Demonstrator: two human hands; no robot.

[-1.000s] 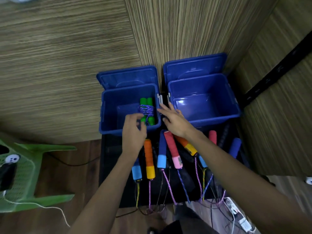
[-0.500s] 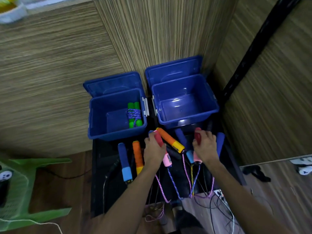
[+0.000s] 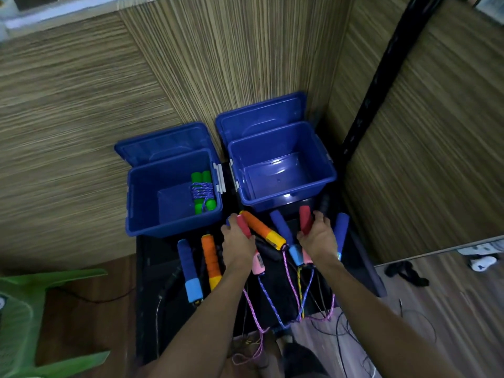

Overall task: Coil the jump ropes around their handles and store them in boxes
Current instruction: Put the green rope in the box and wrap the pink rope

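In the left box [image 3: 141,214], green-handled rope [image 3: 203,192], purple cord coiled tight.

Striped wood-grain wall panels [image 3: 245,58] meet in a corner and fill the upper part of the view, and a black perforated metal upright [image 3: 381,69] crosses them diagonally at right. At lower left, 1 green plastic chair [image 3: 30,304] stands on the brown wooden floor [image 3: 90,309], with a thin black cable [image 3: 90,298] lying just beside it. At right, on the paler floor, lie a crumpled black cloth [image 3: 406,272], a white shoe [image 3: 482,261] and loose loops of black wire [image 3: 409,326].
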